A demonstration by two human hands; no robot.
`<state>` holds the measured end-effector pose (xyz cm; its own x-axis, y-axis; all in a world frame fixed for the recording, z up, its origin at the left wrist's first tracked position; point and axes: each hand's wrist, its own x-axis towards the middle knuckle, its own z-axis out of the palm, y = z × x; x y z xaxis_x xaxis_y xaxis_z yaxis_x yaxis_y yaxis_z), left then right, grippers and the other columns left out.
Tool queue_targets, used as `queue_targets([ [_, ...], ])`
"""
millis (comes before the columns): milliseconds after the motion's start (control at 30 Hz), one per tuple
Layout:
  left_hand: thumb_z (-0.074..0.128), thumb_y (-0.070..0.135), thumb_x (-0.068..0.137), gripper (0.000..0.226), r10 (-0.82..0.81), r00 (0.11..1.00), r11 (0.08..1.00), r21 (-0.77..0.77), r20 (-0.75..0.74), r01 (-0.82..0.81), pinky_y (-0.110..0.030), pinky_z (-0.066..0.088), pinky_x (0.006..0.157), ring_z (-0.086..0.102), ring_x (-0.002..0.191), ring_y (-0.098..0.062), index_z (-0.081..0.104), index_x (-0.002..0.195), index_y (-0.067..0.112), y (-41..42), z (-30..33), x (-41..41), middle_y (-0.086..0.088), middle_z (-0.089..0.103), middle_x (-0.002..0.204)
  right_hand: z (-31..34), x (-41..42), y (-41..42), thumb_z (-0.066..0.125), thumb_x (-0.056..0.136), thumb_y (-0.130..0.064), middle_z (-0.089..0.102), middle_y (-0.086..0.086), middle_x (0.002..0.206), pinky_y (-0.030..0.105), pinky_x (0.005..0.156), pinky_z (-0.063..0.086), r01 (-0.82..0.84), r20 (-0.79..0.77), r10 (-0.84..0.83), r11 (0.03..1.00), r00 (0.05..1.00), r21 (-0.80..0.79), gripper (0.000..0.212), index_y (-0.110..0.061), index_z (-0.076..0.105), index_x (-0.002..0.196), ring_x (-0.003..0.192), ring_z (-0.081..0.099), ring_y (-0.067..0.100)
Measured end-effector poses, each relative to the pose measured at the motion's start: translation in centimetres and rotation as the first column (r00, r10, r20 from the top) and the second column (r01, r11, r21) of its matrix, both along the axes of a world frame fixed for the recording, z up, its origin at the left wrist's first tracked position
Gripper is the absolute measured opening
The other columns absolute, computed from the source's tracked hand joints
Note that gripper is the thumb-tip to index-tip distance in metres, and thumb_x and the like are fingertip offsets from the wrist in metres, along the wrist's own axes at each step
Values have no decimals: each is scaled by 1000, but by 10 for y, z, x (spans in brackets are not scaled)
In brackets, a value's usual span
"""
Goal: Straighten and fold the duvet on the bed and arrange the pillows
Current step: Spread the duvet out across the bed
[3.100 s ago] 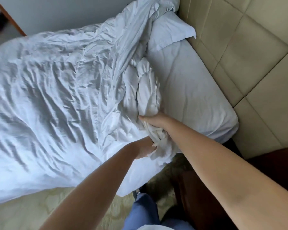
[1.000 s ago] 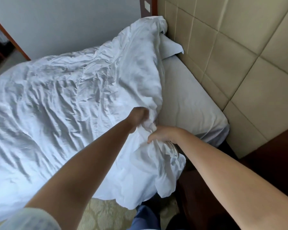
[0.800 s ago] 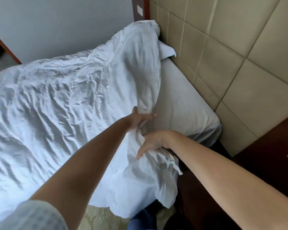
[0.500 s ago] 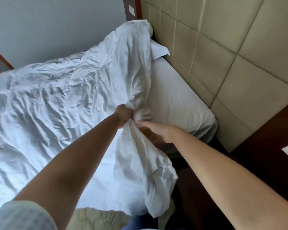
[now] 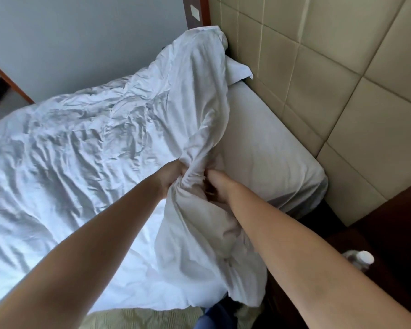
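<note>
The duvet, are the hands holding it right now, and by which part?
Yes. Both hands grip the duvet at its bunched edge near the bed's side: the left hand and the right hand close together on the same gathered fold.

We see the white duvet [image 5: 86,148] lying crumpled across the bed [image 5: 271,148], its near edge bunched and lifted, a loose corner hanging off the side. A white pillow [image 5: 239,70] pokes out by the headboard.

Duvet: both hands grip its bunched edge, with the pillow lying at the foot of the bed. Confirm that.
Not quite. In the head view both hands grip the duvet, but the pillow lies against the padded headboard.
</note>
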<state>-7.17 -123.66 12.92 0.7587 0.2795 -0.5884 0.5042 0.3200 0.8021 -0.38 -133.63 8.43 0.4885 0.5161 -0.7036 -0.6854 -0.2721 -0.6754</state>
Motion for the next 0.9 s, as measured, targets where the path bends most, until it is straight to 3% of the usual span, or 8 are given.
queue_targets([
  [167,43,-6,45,26,57,995,997,-47,78,-53,-19,50,44,61,43,-21,67,49,2,12,17,4,-11,61,49,-14,-7,-21,35,104,-20,61,6,96,16,41,36,-202,141,222,969,965,-143,32,0,51,124,72,57,16],
  [300,37,-11,75,44,29,996,999,32,80,-31,-16,45,37,59,37,-18,64,42,-1,12,25,6,-9,59,45,-35,-26,-19,40,102,-11,56,18,130,12,73,48,-347,78,351,935,933,-69,36,5,48,133,114,56,21],
  [433,19,-10,89,52,106,994,991,88,-14,-105,-12,41,37,52,32,-14,57,56,1,19,10,5,-9,52,42,-39,-35,-12,51,96,-20,63,1,55,17,42,41,-273,-41,276,960,960,65,25,0,63,86,53,52,10],
  [533,40,-1,87,24,139,987,932,347,-78,-104,-17,45,49,58,49,-16,58,71,2,39,-7,4,-15,55,67,-48,-28,12,55,88,-46,57,1,66,21,48,38,-97,-44,99,994,994,58,39,-9,64,98,51,51,13],
  [600,68,29,79,31,13,978,777,618,-206,119,-28,49,74,65,86,-24,67,97,4,54,-22,0,-13,65,95,-43,-27,20,51,92,-46,65,2,86,26,60,48,-68,-13,69,997,998,38,28,-21,62,100,67,60,14],
  [700,79,39,63,65,25,836,336,793,-547,509,-31,49,85,59,108,-27,55,117,13,63,-36,-15,-6,62,112,-53,-31,22,45,98,-25,56,-5,90,23,63,39,-227,126,239,969,963,-97,15,-27,56,107,77,53,12],
  [800,62,25,75,33,67,807,212,799,-586,563,-32,48,83,59,107,-28,56,107,19,64,-46,-23,-6,63,111,-79,-35,18,42,97,-19,51,-3,81,23,62,37,-326,128,365,911,922,-252,17,-22,52,111,66,46,11],
  [900,51,14,83,25,54,808,62,809,-587,584,-36,46,90,54,114,-28,59,107,19,70,-60,-24,-7,59,117,-98,-33,20,39,98,-13,58,16,118,26,73,39,-332,214,432,863,876,-381,36,-2,51,130,66,42,11],
])
